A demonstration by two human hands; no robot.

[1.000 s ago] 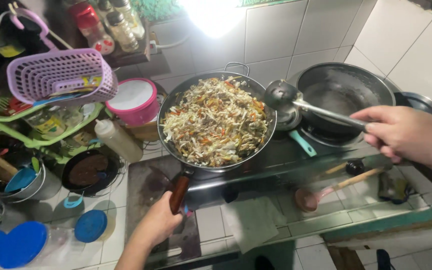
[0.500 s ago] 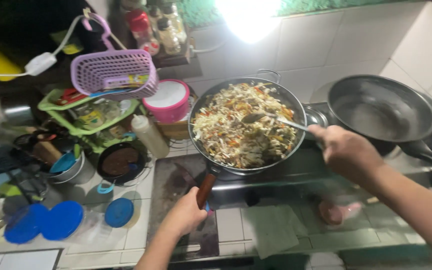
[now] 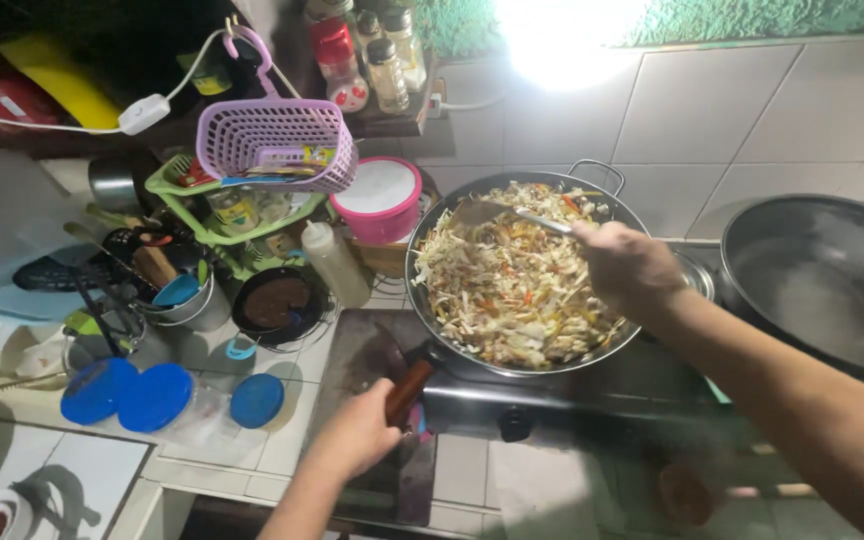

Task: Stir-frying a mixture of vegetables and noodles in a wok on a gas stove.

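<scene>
Far left: blue lids (image 3: 157,397) are lying on the near counter, with a dish rack (image 3: 167,285) sitting just beyond them.
Far shelf: a purple basket (image 3: 274,143) is resting above a pink-rimmed tub (image 3: 379,199).
Left hand (image 3: 357,438): its fingers are wrapping shut around the reddish pan handle (image 3: 408,390) at the near edge of the stove (image 3: 562,400).
Centre: the wok (image 3: 517,270) is sitting on the stove, filled with shredded vegetables.
Right hand (image 3: 627,268): its fingers are closing on a metal spatula (image 3: 497,212), whose blade is lying in the food at the far left of the wok.
Right: a second dark wok (image 3: 820,280) is standing just beside.
</scene>
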